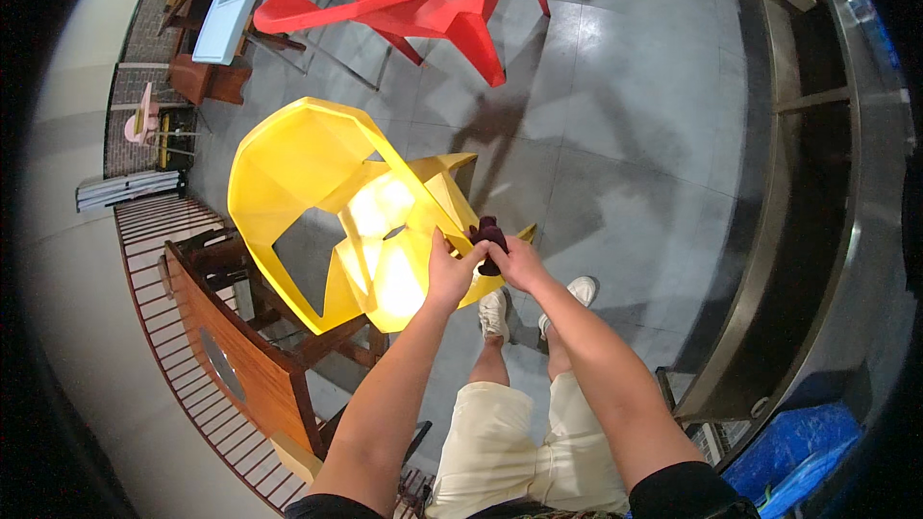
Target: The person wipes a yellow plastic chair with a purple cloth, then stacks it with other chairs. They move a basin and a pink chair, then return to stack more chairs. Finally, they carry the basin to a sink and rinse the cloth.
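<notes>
A yellow plastic chair [293,159] with faceted sides stands in front of me, a little to the left. At its near right arm, my left hand [452,274] is closed over the rim, fingers on one side and thumb on the other. The thumb reaches to a crumpled dark maroon cloth [489,231]. My right hand [521,264] is closed on that cloth, just beside the chair's rim. Part of the cloth hangs below the fingers, and the fingertips of the right hand are partly hidden by it.
A red plastic chair [413,5] stands farther ahead, beside a light blue high chair tray [236,10]. Wooden furniture [240,356] is close on my left, by a slatted rack [183,356]. A metal counter [817,202] runs along the right, with blue plastic bags [798,447] nearby.
</notes>
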Available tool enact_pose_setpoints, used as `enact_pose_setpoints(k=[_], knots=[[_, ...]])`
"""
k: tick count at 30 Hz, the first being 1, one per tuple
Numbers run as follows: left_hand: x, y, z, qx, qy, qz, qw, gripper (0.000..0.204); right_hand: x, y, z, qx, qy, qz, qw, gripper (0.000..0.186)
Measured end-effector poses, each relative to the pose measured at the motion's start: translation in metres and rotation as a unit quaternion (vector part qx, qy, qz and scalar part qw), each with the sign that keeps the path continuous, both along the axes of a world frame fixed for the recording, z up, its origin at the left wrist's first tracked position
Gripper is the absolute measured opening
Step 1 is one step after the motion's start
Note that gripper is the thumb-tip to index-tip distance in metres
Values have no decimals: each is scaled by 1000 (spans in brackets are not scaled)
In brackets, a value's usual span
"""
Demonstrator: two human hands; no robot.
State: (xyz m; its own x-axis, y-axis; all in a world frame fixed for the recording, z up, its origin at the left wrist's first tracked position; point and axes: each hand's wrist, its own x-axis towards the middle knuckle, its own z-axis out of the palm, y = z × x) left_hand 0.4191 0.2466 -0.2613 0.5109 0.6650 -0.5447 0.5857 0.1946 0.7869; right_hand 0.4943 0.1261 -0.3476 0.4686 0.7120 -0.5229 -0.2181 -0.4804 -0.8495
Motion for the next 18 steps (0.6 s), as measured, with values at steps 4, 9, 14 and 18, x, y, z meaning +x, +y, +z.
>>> enact_pose_setpoints(k=[4,9,14,18], knots=[[-10,-18,3,33,113,-10,993,41,-11,-15,9,-18,-3,64,998,39],[-41,-49,14,15,133,-9,991,46,-50,-47,18,36,35,21,999,35],[-67,-81,22,25,149,-28,988,52,-86,-77,21,26,55,-2,998,37],[-91,-96,22,-11,158,-34,987,48,-106,-88,20,-13,108,-22,994,37]])
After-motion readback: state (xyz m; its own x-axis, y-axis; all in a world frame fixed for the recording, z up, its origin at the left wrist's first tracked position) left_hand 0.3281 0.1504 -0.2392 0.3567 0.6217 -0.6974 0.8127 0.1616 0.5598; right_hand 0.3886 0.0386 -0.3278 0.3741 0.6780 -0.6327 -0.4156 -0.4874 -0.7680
